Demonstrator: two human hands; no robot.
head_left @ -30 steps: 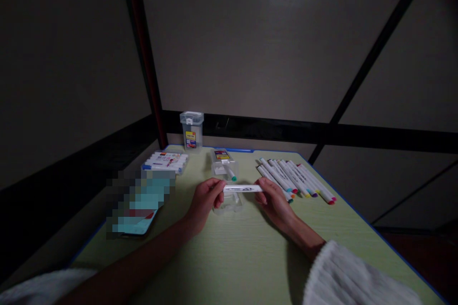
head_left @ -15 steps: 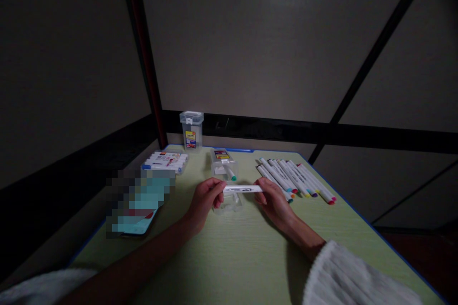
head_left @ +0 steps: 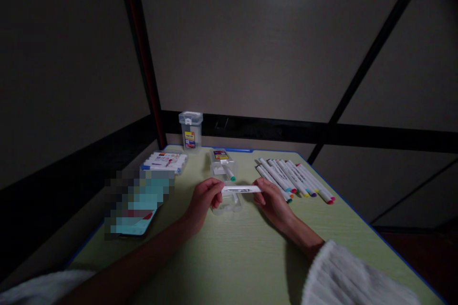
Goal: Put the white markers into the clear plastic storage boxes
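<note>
White slim plastic marker w/ black lettering (head_left: 242, 189) is held level above a pale-green wood-grain table (head_left: 232, 257), one end pinched in the left hand (head_left: 204, 199), the other in the right hand (head_left: 274, 198) — hands apart, both closed on the barrel. The two-ended grip prob. steadies it & leaves the print uncovered. Just beyond, a clear plastic box w/ yellow-and-blue label (head_left: 221, 155) lies on its side, prob. so its mouth faces the person; a green-capped white marker (head_left: 228, 171) pokes out. Below the held marker, a clear plastic piece (head_left: 225, 208), poss. a lid, is partly hidden. At right, a row of white markers w/ multicolored tips (head_left: 294, 177) fans out, presumably so colors read at a glance. At left, a flat clear case of white pens (head_left: 164, 161) sits nr. a pixelated phone-like slab (head_left: 141, 224). Behind — a tall see-through lidded box (head_left: 191, 128), upright, rigid, squared. Right sleeve (head_left: 350, 276): white, fluffy, ribbed.
</note>
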